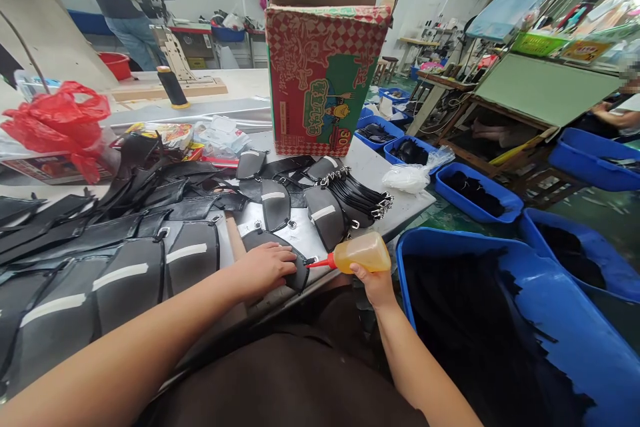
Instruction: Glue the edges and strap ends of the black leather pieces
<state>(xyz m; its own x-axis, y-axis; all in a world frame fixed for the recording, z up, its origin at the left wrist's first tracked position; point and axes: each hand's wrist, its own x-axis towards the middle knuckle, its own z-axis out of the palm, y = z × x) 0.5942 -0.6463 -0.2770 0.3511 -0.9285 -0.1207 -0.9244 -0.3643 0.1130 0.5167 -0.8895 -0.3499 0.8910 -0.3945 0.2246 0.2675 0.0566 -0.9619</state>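
Observation:
My right hand is wrapped round a squeeze bottle of yellowish glue-like liquid, tilted on its side. Its red nozzle points left, the tip at the metal-fitted end of a black leather-like piece. On that same piece lies my left hand, fingers extended and pressing it to the table; the hand hides part of it. Just beyond are similar curved pieces with white strips and metal rings. A bundle of thin black straps with metal clasps lies to their right.
Rows of black panels cover the table's left side. A red-green carton stands at the back, a sewing machine and a red plastic bag behind left. Blue tubs of black material stand on the right. Another person is behind.

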